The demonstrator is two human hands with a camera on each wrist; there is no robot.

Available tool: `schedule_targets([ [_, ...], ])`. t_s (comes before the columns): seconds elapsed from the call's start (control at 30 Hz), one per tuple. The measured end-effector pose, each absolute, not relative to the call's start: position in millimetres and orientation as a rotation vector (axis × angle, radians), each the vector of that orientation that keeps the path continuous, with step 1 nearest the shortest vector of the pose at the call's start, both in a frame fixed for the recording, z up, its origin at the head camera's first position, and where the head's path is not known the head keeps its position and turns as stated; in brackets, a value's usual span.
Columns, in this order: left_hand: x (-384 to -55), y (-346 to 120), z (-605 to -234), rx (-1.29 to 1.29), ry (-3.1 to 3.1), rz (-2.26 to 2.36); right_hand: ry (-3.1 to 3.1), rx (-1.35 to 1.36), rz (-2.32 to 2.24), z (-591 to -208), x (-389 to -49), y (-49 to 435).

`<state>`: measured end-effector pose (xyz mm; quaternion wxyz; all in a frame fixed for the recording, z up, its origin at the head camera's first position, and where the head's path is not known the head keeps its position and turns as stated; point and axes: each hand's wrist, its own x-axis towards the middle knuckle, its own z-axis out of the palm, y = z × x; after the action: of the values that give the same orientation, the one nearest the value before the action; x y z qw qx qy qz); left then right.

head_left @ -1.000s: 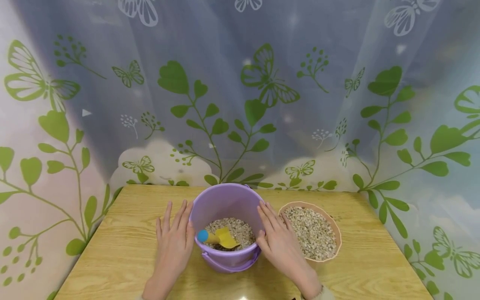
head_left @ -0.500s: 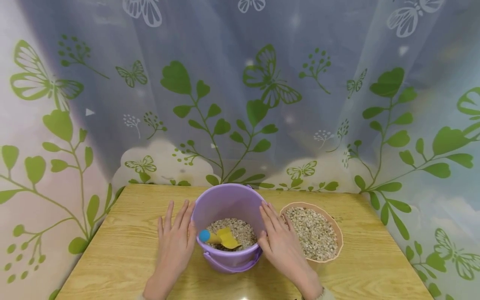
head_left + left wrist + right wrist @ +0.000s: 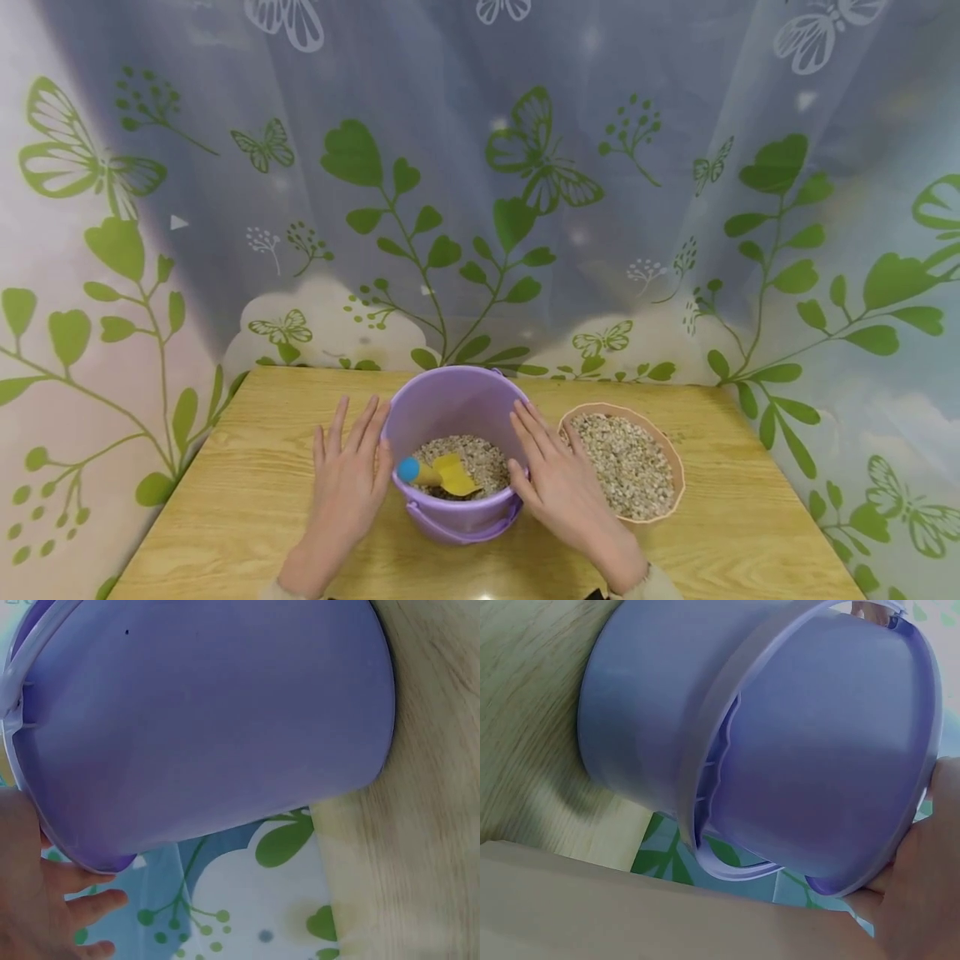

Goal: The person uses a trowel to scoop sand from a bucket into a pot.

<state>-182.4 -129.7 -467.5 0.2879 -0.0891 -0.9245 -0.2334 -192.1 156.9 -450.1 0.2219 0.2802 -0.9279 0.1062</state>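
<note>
A purple bucket (image 3: 450, 521) stands upright on the table, with its handle (image 3: 705, 757) hanging down on the near side. Small gravel (image 3: 487, 458) covers its bottom, and on it lies a toy shovel (image 3: 455, 477) with a yellow blade and blue handle end. At the bucket's left rim is my left hand (image 3: 347, 487), fingers straight and spread; in the left wrist view the hand (image 3: 34, 900) is beside the rim. My right hand (image 3: 561, 492) rests its extended fingers on the right rim, partly over the opening.
Right of the bucket stands a peach bowl (image 3: 681, 479) filled with similar gravel (image 3: 626, 467), close behind my right hand. The wooden table (image 3: 720, 550) ends at a curtain (image 3: 645, 250) printed with butterflies and leaves.
The head view has shifted slightly. My right hand's fingertips have moved a little left over the rim. The bucket, shovel and bowl stay where they were.
</note>
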Motion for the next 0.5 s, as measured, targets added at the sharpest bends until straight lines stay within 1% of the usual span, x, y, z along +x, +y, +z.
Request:
schedule_targets([
  [0.3, -188.2, -142.1, -450.9, -0.371, -2.495, -0.456, -2.572, 0.767, 0.323, -453.4, -192.0, 158.9],
  [0.5, -192.0, -150.7, -420.3, -0.512, -2.531, -0.345, -2.548, 0.769, 0.332, -457.1, -192.8, 158.9],
])
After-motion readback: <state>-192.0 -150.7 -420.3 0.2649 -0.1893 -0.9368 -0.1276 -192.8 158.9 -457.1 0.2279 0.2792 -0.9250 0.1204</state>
